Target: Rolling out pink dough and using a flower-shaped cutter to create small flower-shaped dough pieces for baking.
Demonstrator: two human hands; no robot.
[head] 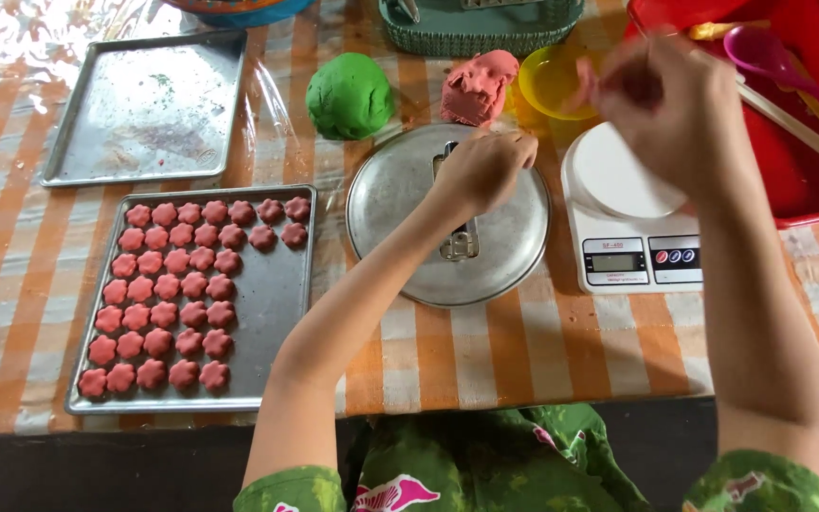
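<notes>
A person's two bare arms reach over a table covered in an orange-and-white checked cloth (485, 351). At the centre lies a round metal lid (400, 218), upside down or flat, with a handle along its middle. The left hand (482, 171) rests over the lid's upper edge, at about one o'clock on it, fingers curled in; what it pinches, if anything, cannot be told. The right hand (665, 104) is raised and blurred above a white kitchen scale (627, 228), which sits at three o'clock from the lid; its fingers are bunched together, and whether they hold anything cannot be told.

At twelve o'clock from the lid sits a lump of pink dough (478, 87), with a ball of green dough (349, 95) at eleven o'clock and a small yellow bowl (547, 83) just right of the pink lump. At nine o'clock a dark baking tray (272, 313) holds rows of pink flower-shaped dough pieces (174, 303). Above it lies an empty-looking metal tray (144, 109). A red tray (808, 161) with a purple spoon (760, 52) lies at two o'clock.
</notes>
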